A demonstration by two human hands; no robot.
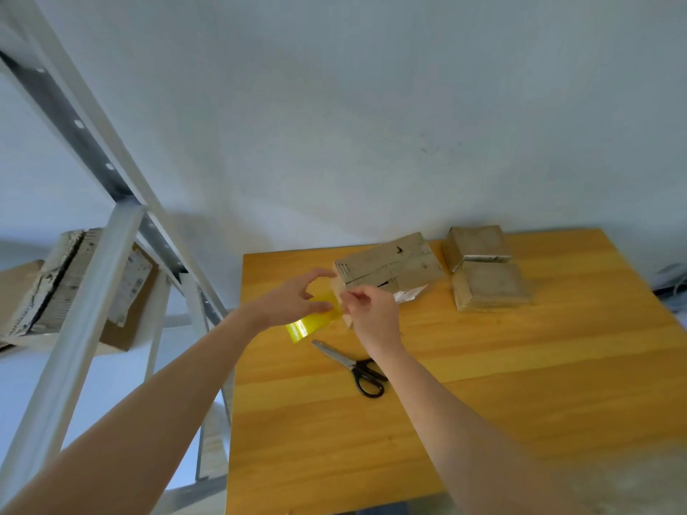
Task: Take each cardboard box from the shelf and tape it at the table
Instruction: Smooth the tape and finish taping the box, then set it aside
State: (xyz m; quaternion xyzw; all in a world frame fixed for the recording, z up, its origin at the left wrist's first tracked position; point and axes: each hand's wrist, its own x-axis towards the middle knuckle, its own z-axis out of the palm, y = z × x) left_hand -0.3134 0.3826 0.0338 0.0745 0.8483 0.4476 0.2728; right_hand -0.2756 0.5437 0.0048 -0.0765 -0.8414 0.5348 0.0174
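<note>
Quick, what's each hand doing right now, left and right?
Left hand: grips the yellow tape roll.
Right hand: pinches at the roll's edge, apparently its loose end.

the desk (483, 384) is orange-yellow wood with visible grain. the tape (312, 323) is glossy yellow. the scissors (353, 364) have black handles and grey blades. 3 cardboard boxes (390, 263) near the far edge are dull brown. the shelf (85, 276) frame is pale grey.

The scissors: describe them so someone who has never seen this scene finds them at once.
Start at the yellow wooden table on the right. On its left part, beside the wrist of the right hand, lie the scissors. Black handles and metal blades set them apart from the cardboard boxes farther back.
</note>
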